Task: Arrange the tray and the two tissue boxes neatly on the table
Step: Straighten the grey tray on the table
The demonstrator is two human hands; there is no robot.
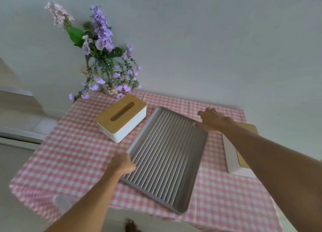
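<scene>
Two hands hold the tray (167, 155), so the step in hand appears to be squaring it on the checked tablecloth (69, 155). The tray, grey with a ribbed floor and raised rim, lies askew between the hands. The left hand (122, 164) is curled over its near left rim; the right hand (213, 119) lies on its far right corner, fingers spread, and whether it grips cannot be told. Next, a slight turn would likely bring the rim parallel to the table edge. One tissue box (122, 117), white with a slotted wooden lid, stands beyond the left hand, just beside the tray. The second tissue box (238, 160) lies under the right forearm, partly hidden.
</scene>
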